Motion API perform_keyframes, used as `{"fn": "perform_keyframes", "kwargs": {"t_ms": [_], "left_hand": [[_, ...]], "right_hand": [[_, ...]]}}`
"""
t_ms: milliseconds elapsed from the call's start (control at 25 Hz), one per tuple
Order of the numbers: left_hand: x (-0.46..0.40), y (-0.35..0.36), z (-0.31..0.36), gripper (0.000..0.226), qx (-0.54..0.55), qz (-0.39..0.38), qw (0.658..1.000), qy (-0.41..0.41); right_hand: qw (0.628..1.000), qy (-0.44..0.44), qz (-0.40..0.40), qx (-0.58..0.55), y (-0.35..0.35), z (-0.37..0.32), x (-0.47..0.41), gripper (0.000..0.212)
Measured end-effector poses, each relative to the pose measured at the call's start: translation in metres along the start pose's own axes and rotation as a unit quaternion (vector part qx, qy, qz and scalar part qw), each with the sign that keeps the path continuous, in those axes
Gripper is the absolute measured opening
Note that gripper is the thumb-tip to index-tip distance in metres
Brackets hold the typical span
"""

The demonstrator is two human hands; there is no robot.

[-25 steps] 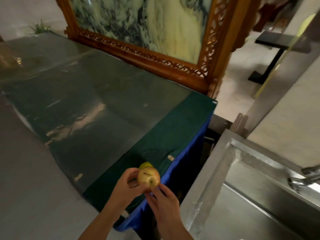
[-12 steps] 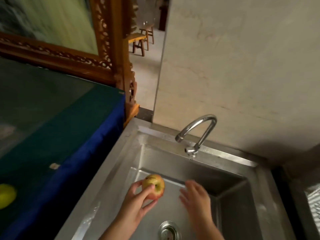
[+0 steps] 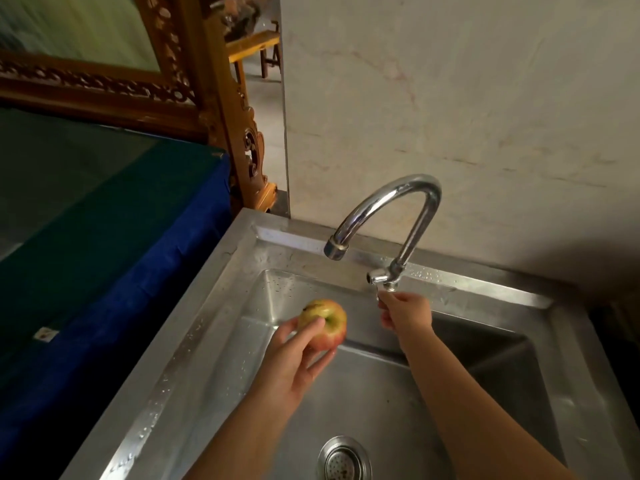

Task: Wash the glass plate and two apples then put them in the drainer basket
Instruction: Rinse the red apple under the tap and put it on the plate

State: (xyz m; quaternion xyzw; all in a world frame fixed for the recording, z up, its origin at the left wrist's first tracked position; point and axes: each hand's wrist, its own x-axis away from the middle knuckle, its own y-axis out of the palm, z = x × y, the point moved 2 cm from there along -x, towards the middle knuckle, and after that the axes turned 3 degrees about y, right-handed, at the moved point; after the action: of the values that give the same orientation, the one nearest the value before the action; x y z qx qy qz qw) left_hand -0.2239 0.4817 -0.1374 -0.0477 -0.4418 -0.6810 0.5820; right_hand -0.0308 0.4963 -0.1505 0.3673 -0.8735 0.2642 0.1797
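Apple (image 3: 323, 323): gripped by the left hand (image 3: 294, 362) over the sink (image 3: 221, 306), below and ahead of the spout.
Right hand (image 3: 405, 313): fingers closed on the tap handle (image 3: 379, 279), just right of the apple.
Water: none seen running.
Done: judging by this, nothing washed yet.
Left: both apples, glass plate, drainer basket; the last two out of view.

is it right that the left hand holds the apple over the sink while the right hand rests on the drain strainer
Not quite. In the head view the right hand is at the chrome tap's handle, not the round metal drain strainer. The left hand does hold the red-yellow apple over the steel sink.
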Motion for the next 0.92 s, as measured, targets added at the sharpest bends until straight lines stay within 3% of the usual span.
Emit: {"fn": "perform_keyframes", "kwargs": {"t_ms": [160, 400, 560, 760, 920], "left_hand": [[-0.001, 0.005, 0.0, 0.032, 0.035, 0.008, 0.999, -0.017], [0.001, 0.006, 0.0, 0.019, 0.033, 0.008, 0.999, -0.018], [0.001, 0.001, 0.0, 0.019, 0.024, 0.011, 1.0, -0.009], [-0.005, -0.005, 0.005, 0.034, 0.015, 0.009, 1.0, 0.004], [-0.008, -0.005, 0.008, 0.046, 0.026, 0.012, 0.999, 0.022]], "right_hand": [[0.996, 0.019, -0.061, -0.068, -0.006, 0.012, -0.001, 0.013], [0.989, 0.088, -0.064, -0.104, -0.004, 0.002, -0.003, 0.014], [0.984, 0.105, -0.062, -0.134, -0.003, -0.004, 0.0, 0.019], [0.959, 0.099, -0.063, -0.26, 0.001, -0.04, 0.012, 0.017], [0.977, 0.039, -0.145, -0.149, 0.001, -0.014, 0.043, 0.028]]}}
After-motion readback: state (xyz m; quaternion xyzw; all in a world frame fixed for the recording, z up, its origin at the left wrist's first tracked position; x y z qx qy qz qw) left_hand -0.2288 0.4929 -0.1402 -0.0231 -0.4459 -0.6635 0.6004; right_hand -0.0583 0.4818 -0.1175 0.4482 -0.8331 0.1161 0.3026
